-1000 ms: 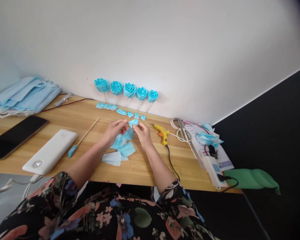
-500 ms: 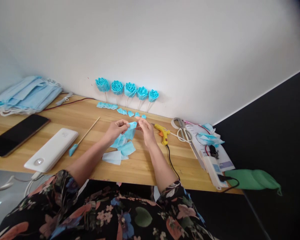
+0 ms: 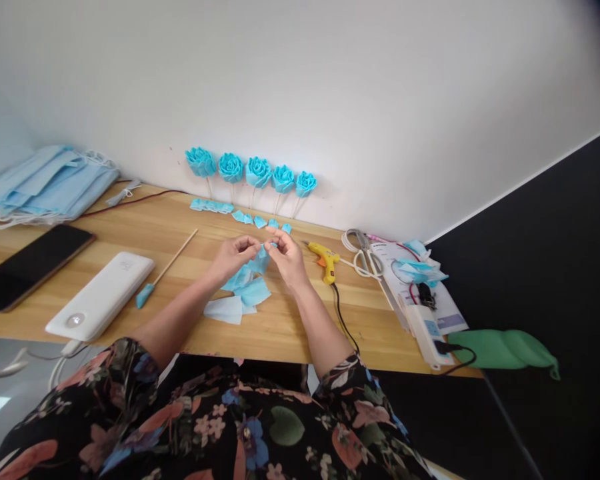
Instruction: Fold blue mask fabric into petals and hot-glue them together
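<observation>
Above the middle of the wooden table [image 3: 260, 341], my left hand [image 3: 237, 255] and my right hand [image 3: 286, 257] come together, fingertips pinched on a small blue piece of mask fabric [image 3: 265, 246]. My fingers cover most of that piece. Just below them lie several loose cut pieces of blue fabric [image 3: 253, 292] and a paler piece [image 3: 224, 309]. Left of my left arm lies a wooden stick with a blue wrapped tip [image 3: 145, 295]. A yellow glue gun [image 3: 325, 260] rests to the right of my right hand.
Several blue fabric roses [image 3: 231, 167] on sticks lean against the wall, folded petals [image 3: 213, 206] before them. Left are stacked masks [image 3: 45, 183], a phone [image 3: 35, 265] and a white power bank [image 3: 100, 295]. Right are scissors [image 3: 367, 257], a power strip [image 3: 427, 333] and a green pouch [image 3: 503, 350].
My fingertips have drawn closer together over the fabric piece, and my right thumb and fingers have closed inward. Less of the piece shows. The view has shifted slightly.
</observation>
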A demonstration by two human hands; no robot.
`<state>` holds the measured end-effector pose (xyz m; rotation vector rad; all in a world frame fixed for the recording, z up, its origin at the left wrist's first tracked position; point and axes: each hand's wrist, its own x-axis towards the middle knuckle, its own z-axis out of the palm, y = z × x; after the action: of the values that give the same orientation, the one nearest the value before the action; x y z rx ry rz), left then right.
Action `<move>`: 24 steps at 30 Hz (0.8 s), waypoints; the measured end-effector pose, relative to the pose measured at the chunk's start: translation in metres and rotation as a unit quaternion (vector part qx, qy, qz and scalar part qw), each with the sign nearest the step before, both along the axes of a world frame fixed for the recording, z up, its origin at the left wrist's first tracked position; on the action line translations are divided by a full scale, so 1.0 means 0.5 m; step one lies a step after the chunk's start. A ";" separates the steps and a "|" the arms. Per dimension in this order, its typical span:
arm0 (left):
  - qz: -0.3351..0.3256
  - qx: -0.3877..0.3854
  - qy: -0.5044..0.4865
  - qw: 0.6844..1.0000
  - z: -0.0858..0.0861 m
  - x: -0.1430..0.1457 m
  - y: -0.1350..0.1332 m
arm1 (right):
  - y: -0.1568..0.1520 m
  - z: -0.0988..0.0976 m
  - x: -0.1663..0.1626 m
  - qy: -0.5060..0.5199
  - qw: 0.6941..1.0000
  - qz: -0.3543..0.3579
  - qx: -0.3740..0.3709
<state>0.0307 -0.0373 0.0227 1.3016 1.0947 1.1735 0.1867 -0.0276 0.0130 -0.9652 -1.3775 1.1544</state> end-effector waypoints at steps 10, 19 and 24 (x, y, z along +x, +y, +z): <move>0.011 0.006 -0.015 1.000 -0.004 -0.003 0.006 | -0.002 0.019 0.003 0.071 0.995 -0.011 -0.072; 0.014 0.003 -0.007 1.000 -0.005 0.002 0.004 | 0.013 -0.007 0.009 0.011 0.996 -0.085 -0.011; 0.047 0.002 -0.024 0.999 -0.009 -0.004 0.008 | 0.022 -0.002 0.022 -0.006 0.992 -0.124 -0.024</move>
<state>0.0289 -0.0331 0.0184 1.2301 1.1300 1.2697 0.1975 -0.0164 0.0119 -1.1456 -1.2044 0.9990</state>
